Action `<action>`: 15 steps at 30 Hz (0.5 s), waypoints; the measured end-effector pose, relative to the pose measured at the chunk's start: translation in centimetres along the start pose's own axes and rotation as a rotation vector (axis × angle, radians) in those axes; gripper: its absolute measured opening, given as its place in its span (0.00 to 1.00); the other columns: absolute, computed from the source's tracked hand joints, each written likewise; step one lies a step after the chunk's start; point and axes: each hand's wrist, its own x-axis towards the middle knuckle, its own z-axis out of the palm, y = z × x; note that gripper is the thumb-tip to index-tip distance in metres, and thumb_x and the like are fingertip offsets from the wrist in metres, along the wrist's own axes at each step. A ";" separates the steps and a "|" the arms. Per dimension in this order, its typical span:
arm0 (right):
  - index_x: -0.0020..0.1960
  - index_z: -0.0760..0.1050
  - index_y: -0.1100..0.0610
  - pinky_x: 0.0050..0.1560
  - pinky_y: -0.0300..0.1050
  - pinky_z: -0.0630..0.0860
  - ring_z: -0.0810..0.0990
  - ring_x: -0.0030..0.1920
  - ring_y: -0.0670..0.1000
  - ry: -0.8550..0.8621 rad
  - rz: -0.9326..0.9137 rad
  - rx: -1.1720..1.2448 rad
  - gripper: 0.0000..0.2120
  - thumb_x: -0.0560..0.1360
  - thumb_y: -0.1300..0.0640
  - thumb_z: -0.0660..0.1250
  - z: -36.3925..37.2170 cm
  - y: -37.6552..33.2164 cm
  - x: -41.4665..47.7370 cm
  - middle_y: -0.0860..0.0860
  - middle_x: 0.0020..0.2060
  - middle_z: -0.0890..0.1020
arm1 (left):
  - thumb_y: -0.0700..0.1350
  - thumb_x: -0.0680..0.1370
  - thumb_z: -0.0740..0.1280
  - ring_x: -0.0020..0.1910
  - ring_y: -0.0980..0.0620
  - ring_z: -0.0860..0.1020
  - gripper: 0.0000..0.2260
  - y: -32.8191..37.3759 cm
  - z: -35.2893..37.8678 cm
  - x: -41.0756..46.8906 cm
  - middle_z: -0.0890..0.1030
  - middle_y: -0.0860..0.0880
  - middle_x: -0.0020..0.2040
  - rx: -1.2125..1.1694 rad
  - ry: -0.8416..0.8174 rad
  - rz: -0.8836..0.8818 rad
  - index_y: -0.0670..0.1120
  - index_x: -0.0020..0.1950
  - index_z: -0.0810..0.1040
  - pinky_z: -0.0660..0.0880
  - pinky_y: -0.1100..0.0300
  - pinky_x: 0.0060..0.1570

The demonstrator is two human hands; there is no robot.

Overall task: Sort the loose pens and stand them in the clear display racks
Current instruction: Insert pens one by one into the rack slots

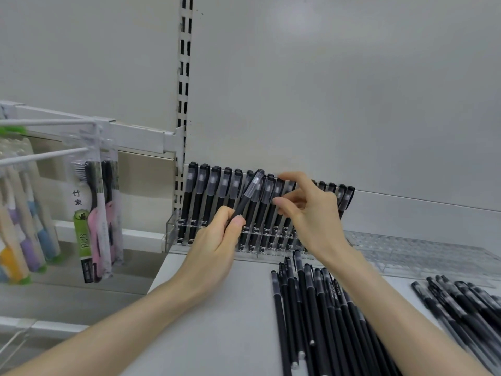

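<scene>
A clear display rack [171, 232] stands against the shelf's back wall, filled with several upright black pens with frosted caps [200, 196]. My left hand [217, 245] pinches one black pen [250, 192], tilted with its cap up and to the right, in front of the rack's middle. My right hand [309, 213] is at the rack's right half, its fingers curled among the standing pens; what they touch is partly hidden. A pile of loose black pens [320, 308] lies on the shelf [217, 321] below my right forearm. A second pile [461, 305] lies at the far right.
A second clear rack [423, 253], empty, lies flat on the shelf at the right. To the left, packaged toothbrushes [95, 213] hang on white hooks [43, 156]. A slotted upright post [184, 90] divides the back wall.
</scene>
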 end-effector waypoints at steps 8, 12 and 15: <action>0.54 0.77 0.51 0.45 0.51 0.80 0.82 0.37 0.48 0.066 0.064 0.205 0.08 0.75 0.53 0.69 -0.7 -1.3 -1.0 0.49 0.34 0.83 | 0.45 0.82 0.56 0.31 0.53 0.62 0.08 0.1 0.1 -0.2 0.66 0.51 0.30 -0.047 -0.071 0.043 0.51 0.48 0.73 0.59 0.54 0.33; 0.50 0.76 0.53 0.42 0.41 0.80 0.85 0.39 0.50 -0.032 0.133 0.478 0.07 0.74 0.62 0.69 -0.8 -1.8 -1.2 0.51 0.37 0.85 | 0.46 0.81 0.61 0.31 0.52 0.67 0.03 0.2 0.2 -0.3 0.70 0.50 0.32 -0.060 -0.154 0.078 0.51 0.50 0.74 0.63 0.55 0.33; 0.52 0.77 0.58 0.39 0.39 0.79 0.85 0.38 0.53 -0.023 0.183 0.623 0.06 0.75 0.64 0.67 -1.1 -1.9 -1.2 0.56 0.37 0.85 | 0.44 0.79 0.64 0.29 0.54 0.70 0.03 0.3 0.2 -0.3 0.73 0.46 0.33 -0.058 -0.158 0.077 0.52 0.49 0.75 0.67 0.61 0.30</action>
